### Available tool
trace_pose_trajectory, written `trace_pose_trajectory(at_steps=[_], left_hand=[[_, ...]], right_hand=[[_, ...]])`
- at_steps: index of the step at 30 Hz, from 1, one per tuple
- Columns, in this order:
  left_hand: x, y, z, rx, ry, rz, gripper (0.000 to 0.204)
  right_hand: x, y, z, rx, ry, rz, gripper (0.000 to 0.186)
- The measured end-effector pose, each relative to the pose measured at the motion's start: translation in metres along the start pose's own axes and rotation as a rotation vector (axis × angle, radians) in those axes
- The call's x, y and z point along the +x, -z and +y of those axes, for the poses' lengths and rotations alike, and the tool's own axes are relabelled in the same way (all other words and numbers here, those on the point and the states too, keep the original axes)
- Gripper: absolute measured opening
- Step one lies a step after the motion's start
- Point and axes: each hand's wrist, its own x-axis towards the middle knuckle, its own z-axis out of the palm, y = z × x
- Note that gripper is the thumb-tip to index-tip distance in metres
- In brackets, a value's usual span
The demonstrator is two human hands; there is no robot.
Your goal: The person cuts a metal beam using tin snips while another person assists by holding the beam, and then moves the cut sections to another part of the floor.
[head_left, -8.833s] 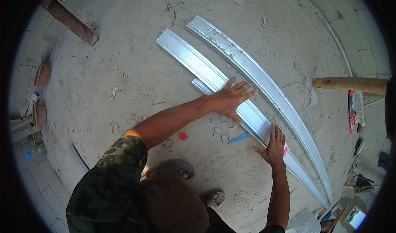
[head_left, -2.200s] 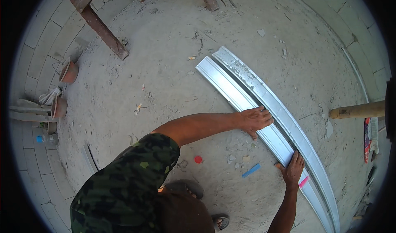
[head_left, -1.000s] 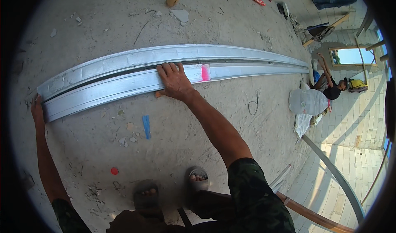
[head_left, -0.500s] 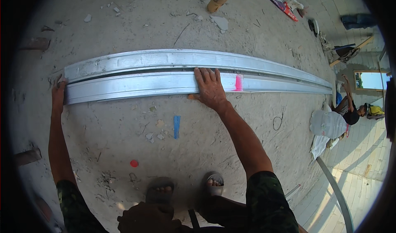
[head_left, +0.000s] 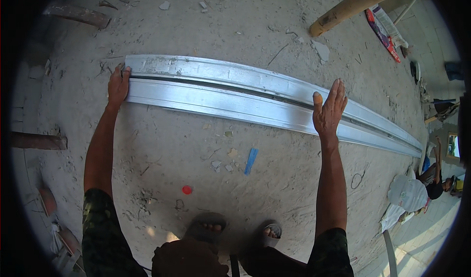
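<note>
Two long silver metal channels lie side by side on the sandy concrete floor: the near channel (head_left: 221, 105) and the far channel (head_left: 230, 76). My left hand (head_left: 118, 85) rests on the left end of the near channel, fingers curled over its edge. My right hand (head_left: 328, 109) lies flat with fingers spread on the near channel, further right. My feet in sandals (head_left: 230, 230) stand at the bottom of the view.
A blue strip (head_left: 251, 160) and a red cap (head_left: 187, 189) lie on the floor near my feet. A wooden pole (head_left: 358, 4) crosses the top right. A timber piece (head_left: 78, 14) lies top left. A person (head_left: 436, 184) sits at far right by a white sack (head_left: 407, 193).
My right hand has slid further right along the near channel and opened flat. My left hand stays at the channel's left end. The view has shifted slightly.
</note>
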Motion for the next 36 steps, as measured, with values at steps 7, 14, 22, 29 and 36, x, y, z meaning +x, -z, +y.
trace_pose_trajectory(at_steps=[7,14,22,29,36], left_hand=[[-0.011,0.017,-0.010,0.018,-0.049,0.095,0.057],[0.002,0.053,-0.018,-0.879,0.492,0.110,0.072],[-0.004,0.026,0.022,-0.448,0.263,0.004,0.068],[0.001,0.007,0.022,-0.462,0.305,0.166,0.058],[0.001,0.007,0.018,-0.449,0.279,0.170,0.051]], right_hand=[[-0.021,-0.064,-0.017,-0.109,0.008,-0.288,0.073],[-0.030,-0.061,0.003,-0.135,0.013,-0.235,0.064],[-0.004,-0.054,0.017,-0.029,0.046,-0.152,0.058],[0.046,-0.052,0.036,-0.009,0.124,-0.315,0.041],[0.059,-0.078,0.020,0.048,0.033,-0.313,0.044]])
